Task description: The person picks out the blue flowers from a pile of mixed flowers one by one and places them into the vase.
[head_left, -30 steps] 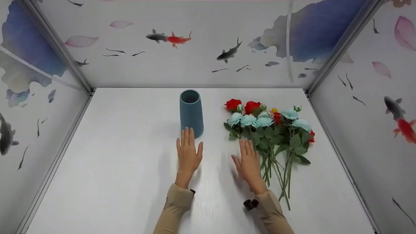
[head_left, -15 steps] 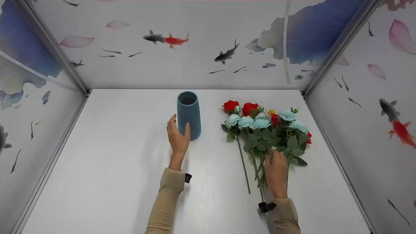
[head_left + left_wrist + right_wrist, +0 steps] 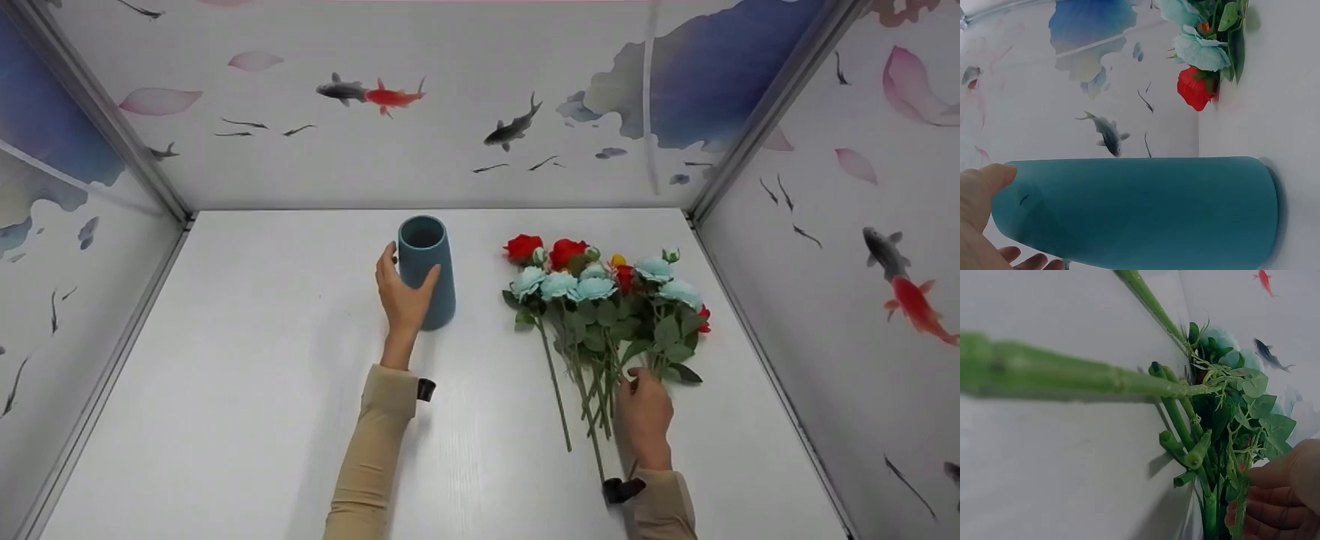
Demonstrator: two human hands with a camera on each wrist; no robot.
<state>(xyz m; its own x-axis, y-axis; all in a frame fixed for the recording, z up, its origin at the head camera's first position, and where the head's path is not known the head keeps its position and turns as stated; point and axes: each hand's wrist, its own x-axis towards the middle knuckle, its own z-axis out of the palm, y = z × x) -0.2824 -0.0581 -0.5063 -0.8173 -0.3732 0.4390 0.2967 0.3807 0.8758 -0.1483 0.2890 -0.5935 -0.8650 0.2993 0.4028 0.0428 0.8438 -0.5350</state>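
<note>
With the teal vase (image 3: 1145, 211), upright left of the flowers (image 3: 596, 290), cupped near its rim by the left hand (image 3: 405, 304), a stem (image 3: 1241, 503) pinched in the right hand (image 3: 646, 412) is best drawn out slowly — neighbouring leaves left unsnagged.

From where I stand, a white table (image 3: 225, 375) meets a pale back wall (image 3: 420, 165) painted with a red fish (image 3: 394, 97), pink petals (image 3: 161, 101) and a big blue patch (image 3: 727, 82), grey metal strips (image 3: 772, 109) edge the corners, and the right wall (image 3: 780, 300) carries a cut-off dark shape (image 3: 952, 471), perhaps another fish.
</note>
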